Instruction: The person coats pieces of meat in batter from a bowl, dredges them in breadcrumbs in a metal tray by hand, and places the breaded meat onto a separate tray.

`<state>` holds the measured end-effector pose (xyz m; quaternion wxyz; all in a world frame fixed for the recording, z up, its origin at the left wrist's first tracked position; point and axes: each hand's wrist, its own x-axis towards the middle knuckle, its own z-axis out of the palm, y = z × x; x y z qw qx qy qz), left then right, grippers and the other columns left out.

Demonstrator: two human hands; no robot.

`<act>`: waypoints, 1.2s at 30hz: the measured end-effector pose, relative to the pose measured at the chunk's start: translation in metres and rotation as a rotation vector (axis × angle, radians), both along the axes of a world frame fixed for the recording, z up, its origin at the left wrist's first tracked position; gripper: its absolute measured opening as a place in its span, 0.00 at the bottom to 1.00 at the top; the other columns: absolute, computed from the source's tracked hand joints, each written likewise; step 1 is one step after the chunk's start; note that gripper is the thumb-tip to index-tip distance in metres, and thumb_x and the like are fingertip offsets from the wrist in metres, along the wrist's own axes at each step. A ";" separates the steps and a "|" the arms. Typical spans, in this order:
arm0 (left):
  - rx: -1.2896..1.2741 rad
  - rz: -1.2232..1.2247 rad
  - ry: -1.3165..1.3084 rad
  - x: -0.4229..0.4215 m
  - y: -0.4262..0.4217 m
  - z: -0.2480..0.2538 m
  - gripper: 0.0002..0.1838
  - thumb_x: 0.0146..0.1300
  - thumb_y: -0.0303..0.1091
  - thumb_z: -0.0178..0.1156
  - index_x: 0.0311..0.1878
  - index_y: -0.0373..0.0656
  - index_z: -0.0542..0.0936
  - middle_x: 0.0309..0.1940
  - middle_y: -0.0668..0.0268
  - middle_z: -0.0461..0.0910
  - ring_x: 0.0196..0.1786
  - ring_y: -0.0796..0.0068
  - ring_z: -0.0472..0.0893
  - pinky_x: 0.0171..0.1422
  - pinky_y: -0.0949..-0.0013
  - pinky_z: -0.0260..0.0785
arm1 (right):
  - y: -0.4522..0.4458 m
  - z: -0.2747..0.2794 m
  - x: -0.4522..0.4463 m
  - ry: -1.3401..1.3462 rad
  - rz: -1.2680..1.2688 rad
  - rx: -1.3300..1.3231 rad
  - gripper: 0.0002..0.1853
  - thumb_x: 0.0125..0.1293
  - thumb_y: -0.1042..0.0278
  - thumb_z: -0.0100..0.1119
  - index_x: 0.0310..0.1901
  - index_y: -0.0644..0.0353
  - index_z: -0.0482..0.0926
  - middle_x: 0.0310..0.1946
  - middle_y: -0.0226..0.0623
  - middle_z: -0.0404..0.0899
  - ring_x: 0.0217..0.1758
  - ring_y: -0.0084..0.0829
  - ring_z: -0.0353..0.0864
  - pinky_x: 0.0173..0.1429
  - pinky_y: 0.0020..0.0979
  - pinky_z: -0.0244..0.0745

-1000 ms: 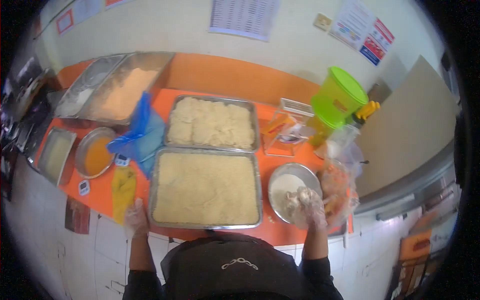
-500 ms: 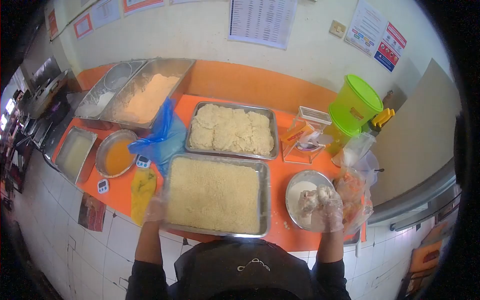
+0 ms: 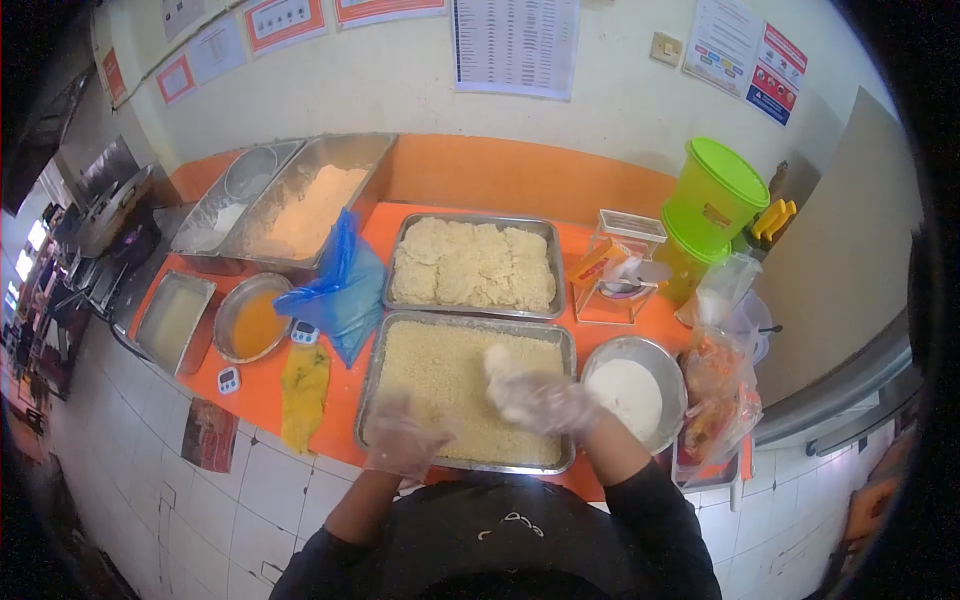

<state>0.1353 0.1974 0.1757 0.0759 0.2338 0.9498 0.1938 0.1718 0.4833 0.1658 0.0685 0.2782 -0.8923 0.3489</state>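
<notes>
A metal tray of pale crumbs (image 3: 470, 345) lies in front of me. My right hand (image 3: 555, 402), in a clear plastic glove, is over the right part of this tray. Its fingers are closed around a white, flour-coated piece (image 3: 500, 378), blurred and partly covered by the hand. Over the tray's front left corner, my left hand (image 3: 402, 437) is gloved too, with thumb and fingers apart and nothing in it. To the right stands a round metal bowl of white powder (image 3: 625, 395). Behind the crumbs, a second tray holds crumb-coated pieces (image 3: 475, 265).
At the left are a bowl of orange liquid (image 3: 262, 322), a metal pan (image 3: 175, 322), two timers and deep flour bins (image 3: 300, 215). A blue bag (image 3: 345, 290) touches the crumb tray's side. Green tubs (image 3: 705, 210) and plastic bags (image 3: 715, 385) stand right.
My right hand has moved left from the powder bowl to the crumb tray, carrying a white piece. The left hand has shifted from the tray's left edge to over its front corner.
</notes>
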 end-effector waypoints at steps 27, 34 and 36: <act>-0.307 -0.401 -0.071 -0.028 0.032 -0.106 0.36 0.50 0.40 0.60 0.63 0.34 0.68 0.54 0.43 0.73 0.58 0.48 0.72 0.64 0.54 0.63 | 0.008 0.072 0.061 -0.434 -0.524 -1.323 0.15 0.60 0.68 0.61 0.46 0.68 0.79 0.39 0.32 0.81 0.40 0.24 0.78 0.52 0.28 0.72; 0.687 -0.415 -0.259 -0.019 0.081 -0.070 0.37 0.50 0.52 0.66 0.58 0.35 0.72 0.55 0.47 0.74 0.60 0.52 0.72 0.66 0.57 0.62 | 0.033 0.080 0.097 -0.361 -0.726 -1.341 0.19 0.58 0.67 0.64 0.49 0.66 0.78 0.41 0.36 0.81 0.41 0.28 0.79 0.50 0.29 0.74; 0.681 -0.568 -0.158 -0.026 0.096 -0.064 0.41 0.50 0.57 0.66 0.59 0.35 0.71 0.56 0.47 0.72 0.62 0.50 0.69 0.69 0.55 0.58 | 0.039 0.079 0.107 -0.299 -0.785 -1.356 0.19 0.57 0.65 0.64 0.49 0.66 0.78 0.41 0.36 0.81 0.42 0.28 0.79 0.49 0.29 0.74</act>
